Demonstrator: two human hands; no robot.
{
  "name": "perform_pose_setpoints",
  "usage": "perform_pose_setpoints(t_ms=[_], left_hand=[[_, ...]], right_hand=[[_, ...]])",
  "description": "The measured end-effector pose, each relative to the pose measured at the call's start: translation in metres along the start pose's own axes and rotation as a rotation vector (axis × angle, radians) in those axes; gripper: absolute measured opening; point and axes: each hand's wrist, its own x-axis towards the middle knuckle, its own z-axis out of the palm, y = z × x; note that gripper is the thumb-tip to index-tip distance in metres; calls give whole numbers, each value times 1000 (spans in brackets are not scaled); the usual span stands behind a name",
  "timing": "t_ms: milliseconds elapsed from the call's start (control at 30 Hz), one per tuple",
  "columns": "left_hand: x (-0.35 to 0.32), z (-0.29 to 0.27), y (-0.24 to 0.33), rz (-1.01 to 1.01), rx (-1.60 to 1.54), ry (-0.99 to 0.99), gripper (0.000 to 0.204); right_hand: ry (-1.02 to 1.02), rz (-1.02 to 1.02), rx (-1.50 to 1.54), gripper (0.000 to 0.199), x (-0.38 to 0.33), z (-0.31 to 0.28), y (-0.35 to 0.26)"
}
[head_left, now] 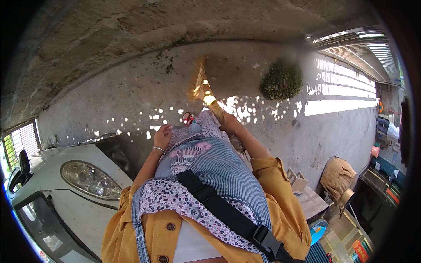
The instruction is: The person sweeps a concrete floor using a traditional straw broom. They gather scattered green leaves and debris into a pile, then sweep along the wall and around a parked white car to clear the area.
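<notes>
A straw-coloured hand broom (210,100) reaches out in front of me, its bristles blurred at the far end over the concrete floor. My right hand (228,124) is closed around the near end of the broom, low beside the apron. My left hand (163,135), with a bracelet at the wrist, hangs to the left of the apron. Its fingers are loosely bent, and nothing shows in them. Small leaf bits (166,61) lie scattered on the floor beyond the broom, to its left. One sandalled foot (188,118) shows between my hands.
A rounded green bush (281,79) stands on the right, ahead. A rough wall (109,26) curves along the far side. On my left is a white vehicle (66,175). Near right are a brown sack (337,176), a small wooden stool (298,179) and shelving. A slatted gate (351,57) stands far right.
</notes>
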Motion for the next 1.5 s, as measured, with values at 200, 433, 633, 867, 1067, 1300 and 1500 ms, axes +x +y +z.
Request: perform_pose_setpoints(t_ms=[200, 433, 633, 867, 1067, 1300, 1500], left_hand=[[-2, -5, 0, -37, 2, 56, 33], [-18, -2, 1, -71, -6, 147, 32], [-50, 4, -9, -147, -58, 203, 32], [-41, 3, -15, -92, -20, 219, 29], [-8, -8, -3, -38, 20, 201, 34], [29, -7, 32, 63, -1, 212, 28], [49, -12, 77, 80, -22, 139, 31]], right_hand=[[15, 26, 129, 75, -11, -73, -5], [13, 192, -152, 43, 112, -48, 22], [-92, 99, -111, 50, 95, -13, -77], [-278, 76, 450, 45, 59, -71, -37], [188, 68, 127, 57, 6, -74, 78], [537, 57, 233, 51, -17, -134, 112], [544, 393, 75, 60, 22, -233, 104]])
